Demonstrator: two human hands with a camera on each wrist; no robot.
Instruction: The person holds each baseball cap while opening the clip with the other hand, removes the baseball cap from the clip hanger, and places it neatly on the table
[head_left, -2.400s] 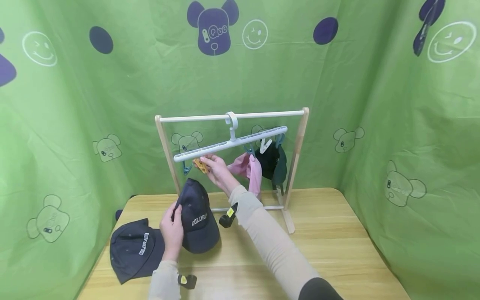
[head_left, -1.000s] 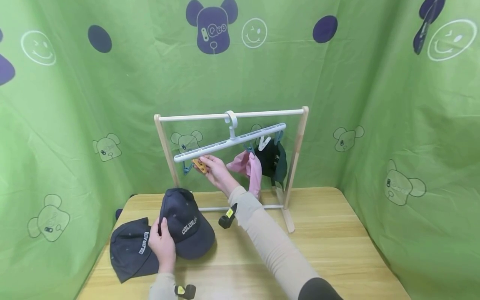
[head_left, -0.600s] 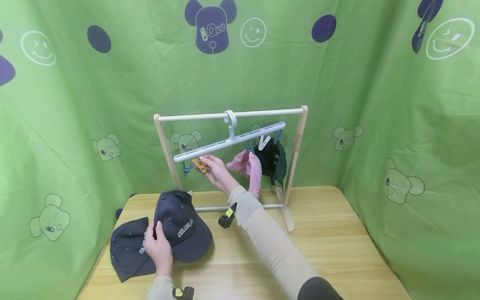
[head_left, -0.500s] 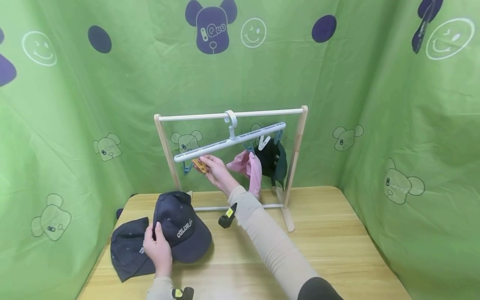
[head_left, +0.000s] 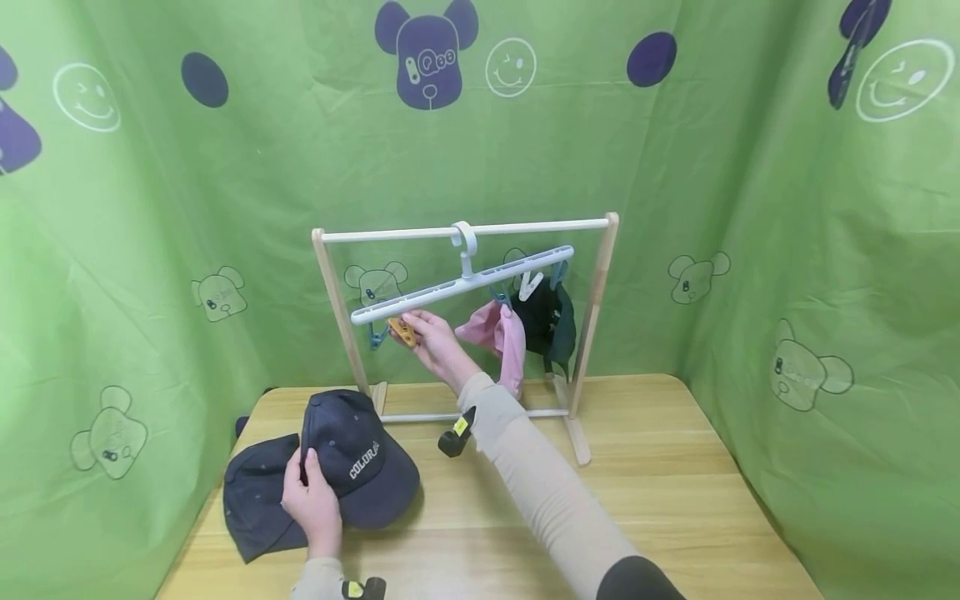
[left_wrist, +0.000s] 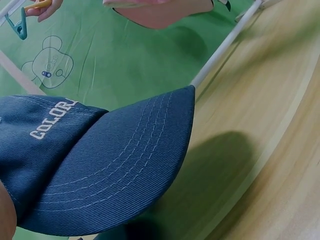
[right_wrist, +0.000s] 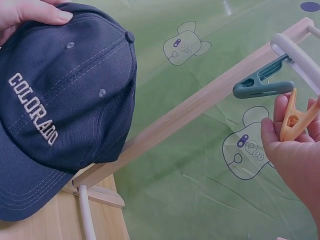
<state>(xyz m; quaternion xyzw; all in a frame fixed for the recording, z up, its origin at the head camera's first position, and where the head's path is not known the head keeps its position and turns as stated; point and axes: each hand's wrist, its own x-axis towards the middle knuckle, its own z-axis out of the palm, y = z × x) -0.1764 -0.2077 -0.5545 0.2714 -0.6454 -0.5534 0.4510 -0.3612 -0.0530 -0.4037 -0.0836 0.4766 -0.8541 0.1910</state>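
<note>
At the left, the left hand point(head_left: 313, 504) pinches the edge of a navy cap point(head_left: 356, 458) with white lettering, held just above another navy cap point(head_left: 258, 500). Up at the pale hanger point(head_left: 420, 297), the right hand point(head_left: 442, 346) holds an orange clip point(head_left: 402, 332) by its fingers. A teal clip point(head_left: 378, 335) hangs beside it at the hanger's left end. In the right wrist view the orange clip point(right_wrist: 296, 120) sits between thumb and fingers, near the teal clip point(right_wrist: 260, 82). The brim point(left_wrist: 125, 160) fills much of the left wrist view; the left fingers are mostly hidden there.
The hanger hangs tilted from a wooden rack point(head_left: 596, 312). A pink cap point(head_left: 504, 337) and a dark green cap point(head_left: 546, 317) hang on its right half, with a white clip point(head_left: 529, 286) between. Green curtains surround the wooden table point(head_left: 660, 500).
The left hand has moved down and to the left with its cap, away from the hanger and partly over the other navy cap. The right hand has stayed at the orange clip.
</note>
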